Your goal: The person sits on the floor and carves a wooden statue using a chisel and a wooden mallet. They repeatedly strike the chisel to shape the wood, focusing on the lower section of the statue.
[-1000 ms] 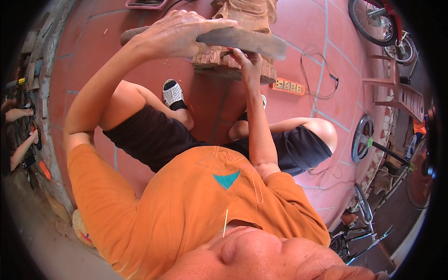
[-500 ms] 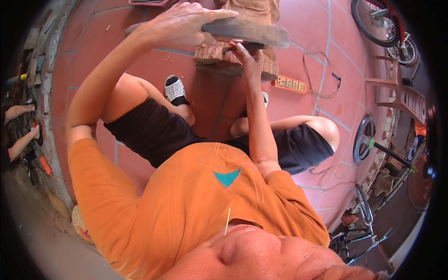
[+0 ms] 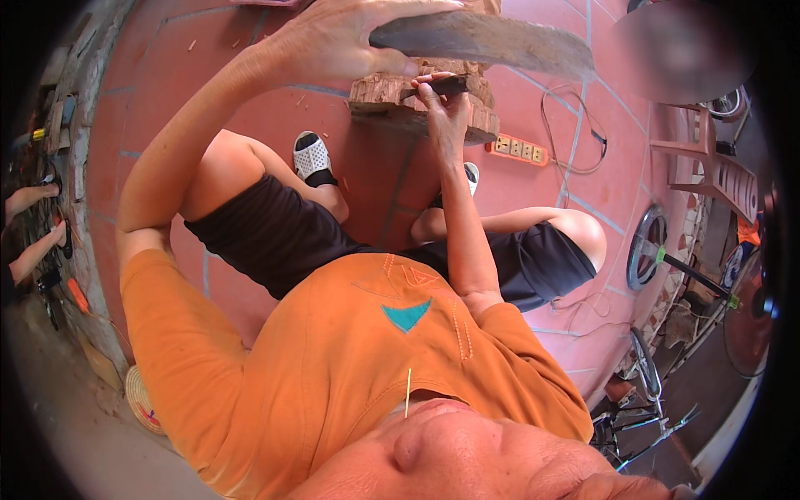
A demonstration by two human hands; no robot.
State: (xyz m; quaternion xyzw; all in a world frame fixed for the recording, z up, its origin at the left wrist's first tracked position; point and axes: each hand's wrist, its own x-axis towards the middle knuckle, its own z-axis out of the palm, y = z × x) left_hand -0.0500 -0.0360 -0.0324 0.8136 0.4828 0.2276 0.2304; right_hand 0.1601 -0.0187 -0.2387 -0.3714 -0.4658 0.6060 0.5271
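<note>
Left fingers point(image 3: 408, 8) clasp grey bar point(image 3: 496, 40); right fingers point(image 3: 430, 98) pinch dark tool point(image 3: 451, 86) over wood block point(image 3: 383, 97), power strip point(image 3: 518, 151) near its right corner!

No text, label, brand, number or sign can be read on anything in the head view.

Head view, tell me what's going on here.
A person's left hand grips a flat grey bat above a wooden block. The right hand holds a dark, narrow tool at the block; whether its tip touches the wood is unclear. An orange power strip lies beside the block.
</note>
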